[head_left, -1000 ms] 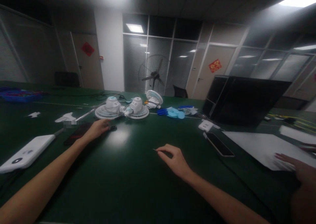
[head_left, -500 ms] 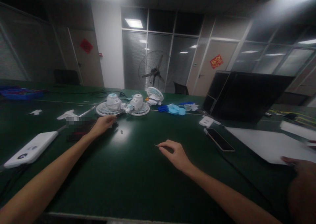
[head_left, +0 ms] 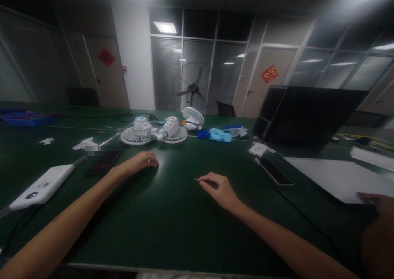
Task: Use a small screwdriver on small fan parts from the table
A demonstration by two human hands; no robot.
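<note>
In the centre of the frame, the person's right hand [head_left: 220, 188] pinches a thin, pale, needle-like piece [head_left: 195, 179] between thumb and forefinger, its tip pointing left above a dark green tabletop [head_left: 184, 229]. The piece looks very light and probably stiff; its material is too small to tell. Being so slim, it could slip or roll, so the end already between the fingertips seems the sensible hold, with gentle pressure in case it bends or snaps.

Left of centre, the left hand [head_left: 143, 162] is low over the tabletop, fingers curled downward; whether they grasp anything, I cannot tell.

In the upper left, a shallow blue plastic basket [head_left: 29, 123] holds a jumble of small reddish and dark items, too blurred to identify. No other open container can be made out. Just above centre sit white plastic fans [head_left: 138, 136] with round grilles, beside light blue rounded pieces [head_left: 220, 135].
</note>
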